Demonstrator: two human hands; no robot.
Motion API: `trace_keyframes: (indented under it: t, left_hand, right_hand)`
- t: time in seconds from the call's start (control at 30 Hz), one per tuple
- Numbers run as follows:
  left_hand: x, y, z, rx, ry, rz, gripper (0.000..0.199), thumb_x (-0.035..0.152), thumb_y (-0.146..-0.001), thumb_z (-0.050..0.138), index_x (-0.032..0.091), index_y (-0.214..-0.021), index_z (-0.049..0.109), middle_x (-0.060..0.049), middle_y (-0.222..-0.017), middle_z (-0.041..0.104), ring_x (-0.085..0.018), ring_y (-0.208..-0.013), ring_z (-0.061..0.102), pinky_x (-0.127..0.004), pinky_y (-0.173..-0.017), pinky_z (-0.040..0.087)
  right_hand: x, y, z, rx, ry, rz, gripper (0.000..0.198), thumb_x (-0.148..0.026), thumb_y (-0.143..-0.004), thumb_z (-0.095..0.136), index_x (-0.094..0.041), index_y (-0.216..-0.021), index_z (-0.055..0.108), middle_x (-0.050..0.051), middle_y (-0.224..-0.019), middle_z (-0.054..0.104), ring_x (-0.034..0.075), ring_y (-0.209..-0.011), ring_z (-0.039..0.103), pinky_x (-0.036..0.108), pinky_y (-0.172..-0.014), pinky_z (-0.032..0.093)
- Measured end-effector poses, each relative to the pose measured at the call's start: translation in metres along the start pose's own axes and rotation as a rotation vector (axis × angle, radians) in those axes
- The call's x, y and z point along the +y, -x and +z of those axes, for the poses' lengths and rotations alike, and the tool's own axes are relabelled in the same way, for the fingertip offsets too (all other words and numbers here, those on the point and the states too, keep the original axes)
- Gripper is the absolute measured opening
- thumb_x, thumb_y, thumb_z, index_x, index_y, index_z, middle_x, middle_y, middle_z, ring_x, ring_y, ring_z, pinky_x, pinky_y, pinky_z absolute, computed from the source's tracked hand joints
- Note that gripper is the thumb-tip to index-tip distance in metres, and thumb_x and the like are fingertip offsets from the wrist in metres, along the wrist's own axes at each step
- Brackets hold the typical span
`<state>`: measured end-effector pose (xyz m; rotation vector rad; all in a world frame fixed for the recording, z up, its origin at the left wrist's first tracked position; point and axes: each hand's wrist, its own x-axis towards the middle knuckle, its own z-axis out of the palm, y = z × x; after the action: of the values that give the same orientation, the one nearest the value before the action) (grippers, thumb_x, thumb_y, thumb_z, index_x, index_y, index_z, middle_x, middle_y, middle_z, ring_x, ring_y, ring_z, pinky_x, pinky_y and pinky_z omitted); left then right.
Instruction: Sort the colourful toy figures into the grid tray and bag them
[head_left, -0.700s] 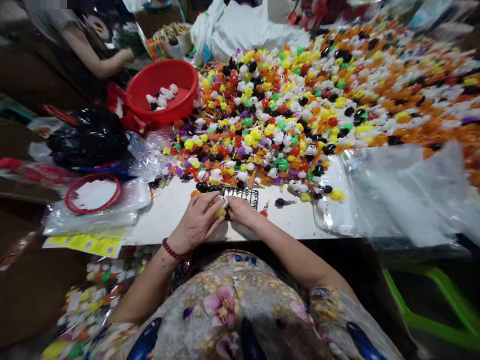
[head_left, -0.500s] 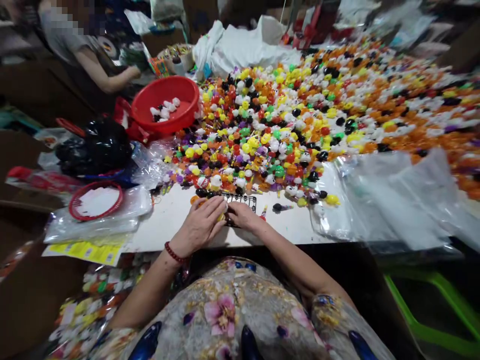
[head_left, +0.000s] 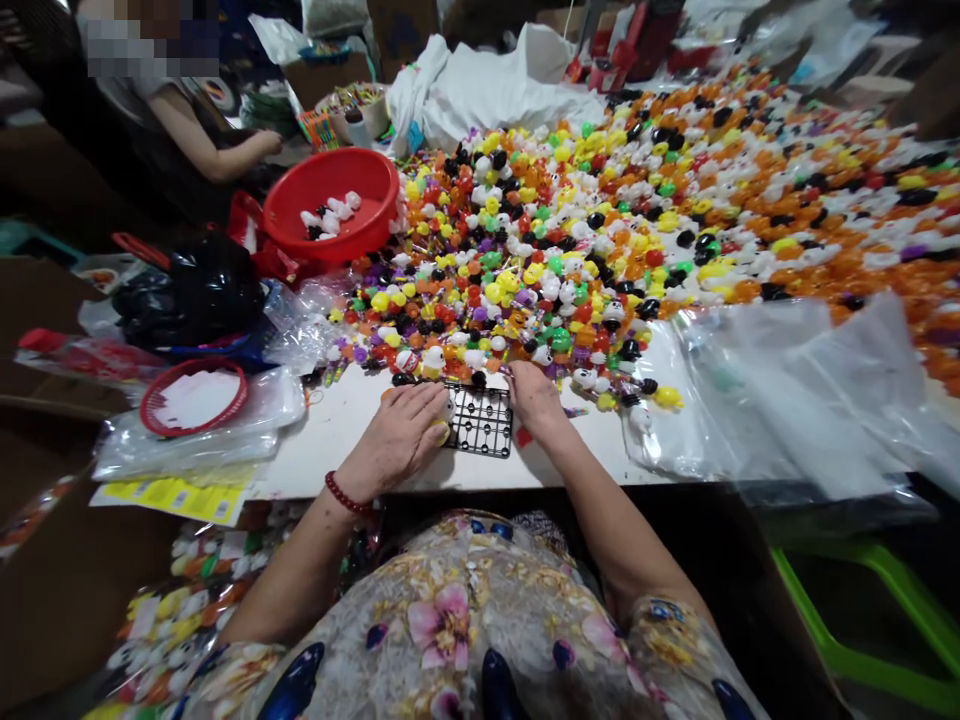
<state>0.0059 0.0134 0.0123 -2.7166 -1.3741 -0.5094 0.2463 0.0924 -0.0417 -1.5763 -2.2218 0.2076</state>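
Observation:
My left hand (head_left: 401, 432) lies over the left end of a black plastic grid frame (head_left: 480, 420) on the white table. Its fingers are stretched out together, covering small toys; a bit of yellow and white shows at the thumb side. My right hand (head_left: 535, 402) is at the grid's right edge, its fingertips bunched at the near edge of a heap of small toy heads (head_left: 517, 290). What those fingertips pinch, if anything, is hidden. A small red piece (head_left: 523, 437) lies beside the right wrist. Open cells show in the middle and right of the grid.
A red basin (head_left: 330, 205) with a few white toys stands at the left. Nearer are a black plastic bag (head_left: 191, 290) and a small red basket (head_left: 193, 398) of white cards. Clear plastic bags (head_left: 787, 390) cover the right side. Another person's arm (head_left: 202, 140) is at the far left.
My right hand has moved from beside my left fingers to the right and away from me, reaching the heap's edge and uncovering the grid. My left hand has barely moved.

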Motion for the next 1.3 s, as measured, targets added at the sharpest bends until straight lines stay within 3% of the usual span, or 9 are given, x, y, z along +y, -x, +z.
trace_keyframes:
  t: [0.17, 0.5, 0.73, 0.9, 1.13, 1.2, 1.3]
  left_hand:
    - [-0.003, 0.001, 0.001, -0.005, 0.044, 0.009, 0.043, 0.031, -0.101, 0.03, 0.014, -0.131, 0.056, -0.014, -0.128, 0.065, -0.024, -0.12, 0.057, -0.045, -0.102, 0.045]
    - [-0.004, 0.004, 0.001, -0.021, 0.133, 0.0, 0.044, 0.029, -0.1, 0.033, 0.017, -0.139, 0.048, -0.014, -0.137, 0.058, -0.026, -0.127, 0.052, -0.049, -0.106, 0.045]
    - [-0.006, 0.003, 0.005, 0.002, 0.141, 0.024, 0.042, 0.03, -0.1, 0.036, 0.016, -0.138, 0.047, -0.017, -0.144, 0.052, -0.027, -0.135, 0.048, -0.049, -0.108, 0.045]
    - [-0.005, 0.003, 0.006, 0.025, 0.163, -0.006, 0.045, 0.031, -0.1, 0.036, 0.018, -0.142, 0.042, -0.018, -0.15, 0.045, -0.028, -0.137, 0.045, -0.05, -0.109, 0.045]
    - [-0.005, 0.001, 0.006, 0.015, 0.126, -0.029, 0.043, 0.032, -0.1, 0.034, 0.019, -0.14, 0.045, -0.017, -0.147, 0.049, -0.027, -0.136, 0.047, -0.049, -0.107, 0.045]
    - [-0.005, 0.0, 0.006, 0.018, 0.105, -0.034, 0.042, 0.031, -0.1, 0.034, 0.017, -0.137, 0.048, -0.017, -0.146, 0.05, -0.026, -0.134, 0.048, -0.047, -0.105, 0.045]
    - [-0.004, 0.0, 0.006, 0.023, 0.087, -0.019, 0.04, 0.03, -0.1, 0.035, 0.015, -0.133, 0.051, -0.017, -0.145, 0.051, -0.026, -0.133, 0.049, -0.046, -0.103, 0.046]
  right_hand:
    - [-0.026, 0.002, -0.022, -0.044, -0.228, -0.176, 0.017, -0.024, -0.098, 0.052, -0.019, -0.102, 0.068, 0.007, -0.092, 0.063, 0.018, -0.087, 0.058, 0.027, -0.079, 0.044]
    - [-0.064, -0.032, -0.022, -0.374, -0.319, -0.159, 0.009, -0.024, -0.09, 0.064, -0.017, -0.093, 0.07, 0.006, -0.09, 0.07, 0.018, -0.086, 0.061, 0.026, -0.075, 0.04]
    - [-0.072, -0.03, -0.018, -0.333, -0.517, 0.005, 0.014, -0.026, -0.091, 0.058, -0.017, -0.099, 0.065, 0.001, -0.082, 0.066, 0.015, -0.075, 0.057, 0.025, -0.07, 0.039]
    - [-0.068, -0.026, -0.008, -0.313, -0.64, -0.099, 0.021, -0.027, -0.095, 0.052, -0.018, -0.081, 0.065, -0.001, -0.078, 0.063, 0.013, -0.076, 0.054, 0.024, -0.073, 0.041]
    - [-0.061, -0.019, 0.009, -0.377, -0.748, -0.131, 0.035, -0.032, -0.102, 0.039, -0.019, -0.093, 0.071, 0.001, -0.092, 0.068, 0.015, -0.091, 0.06, 0.027, -0.084, 0.046]
    - [-0.054, -0.019, 0.006, -0.314, -0.711, -0.133, 0.031, -0.031, -0.101, 0.042, -0.02, -0.1, 0.071, 0.003, -0.099, 0.069, 0.016, -0.094, 0.06, 0.029, -0.087, 0.046]
    - [-0.033, -0.028, -0.003, -0.068, -0.433, -0.072, 0.021, -0.024, -0.097, 0.05, -0.017, -0.107, 0.067, 0.009, -0.107, 0.066, 0.022, -0.101, 0.056, 0.035, -0.092, 0.044]
